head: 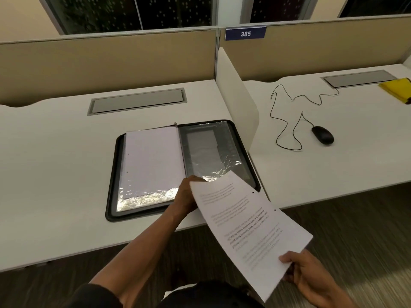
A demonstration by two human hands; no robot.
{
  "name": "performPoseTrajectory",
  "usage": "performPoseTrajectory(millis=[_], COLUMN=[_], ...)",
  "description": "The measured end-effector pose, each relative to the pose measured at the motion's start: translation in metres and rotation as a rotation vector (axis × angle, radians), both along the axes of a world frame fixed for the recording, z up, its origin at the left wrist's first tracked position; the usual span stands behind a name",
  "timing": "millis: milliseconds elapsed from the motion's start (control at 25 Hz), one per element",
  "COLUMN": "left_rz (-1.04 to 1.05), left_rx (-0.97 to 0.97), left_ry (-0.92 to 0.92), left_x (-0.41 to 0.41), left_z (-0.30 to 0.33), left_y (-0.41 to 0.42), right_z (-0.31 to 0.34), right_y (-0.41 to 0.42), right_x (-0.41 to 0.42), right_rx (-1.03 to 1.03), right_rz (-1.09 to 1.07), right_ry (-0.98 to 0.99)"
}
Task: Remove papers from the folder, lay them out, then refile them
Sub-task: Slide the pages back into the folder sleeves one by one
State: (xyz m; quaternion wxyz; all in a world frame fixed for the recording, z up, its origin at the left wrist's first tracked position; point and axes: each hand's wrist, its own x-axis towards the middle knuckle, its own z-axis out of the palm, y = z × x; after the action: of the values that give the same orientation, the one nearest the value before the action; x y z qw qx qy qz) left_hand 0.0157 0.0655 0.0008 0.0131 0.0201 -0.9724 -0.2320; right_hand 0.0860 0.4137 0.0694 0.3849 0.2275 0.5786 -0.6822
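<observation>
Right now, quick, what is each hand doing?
Left hand: reaches to the open folder; its fingers are hidden behind the paper, so open or closed cannot be told.
Right hand: fingers pinch the printed paper at its near corner.

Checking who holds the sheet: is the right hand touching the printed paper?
Touching. The head view shows the right hand pinching the near corner of the printed paper, its thumb lying on the sheet's top face.

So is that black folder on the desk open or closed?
Open. The black zip-edged folder lies flat on the white desk, both halves showing: a white sheet in the left sleeve, a shiny plastic sleeve right.
</observation>
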Motion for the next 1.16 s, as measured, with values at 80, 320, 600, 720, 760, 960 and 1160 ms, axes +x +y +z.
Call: performPoseTrajectory(millis=[80,320,600,720,760,960,1160], left_rz=[-0.043,-0.068,-0.042,-0.047,-0.048,0.051,-0.096], left_rx=[-0.059,0.000,0.009,-0.054,-0.061,-0.077,-0.093], left_ry=[-0.037,-0.037,-0.038,-0.021,-0.010,0.231,-0.042], left_x=[-0.005,-0.005,-0.003,0.000,0.001,0.012,0.058], left_z=[0.002,0.004,0.008,0.007,0.005,0.009,0.013], left_y=[-0.003,-0.008,0.001,0.002,0.002,0.016,0.062], right_z=[0.005,0.007,0.001,-0.007,-0.009,-0.014,-0.029], right_y=[0.010,0.025,0.024,0.026,0.025,0.020,0.015], right_x=[0.002,0.000,-0.001,-0.002,-0.003,0.001,0.012], right_rx=[0.000,0.013,0.051,0.046,0.046,0.062,0.000], right_rz=[0.030,0.013,-0.025,-0.047,-0.055,-0.067,-0.088], right_ry=[-0.027,-0.064,0.015,0.026,0.028,0.061,0.026])
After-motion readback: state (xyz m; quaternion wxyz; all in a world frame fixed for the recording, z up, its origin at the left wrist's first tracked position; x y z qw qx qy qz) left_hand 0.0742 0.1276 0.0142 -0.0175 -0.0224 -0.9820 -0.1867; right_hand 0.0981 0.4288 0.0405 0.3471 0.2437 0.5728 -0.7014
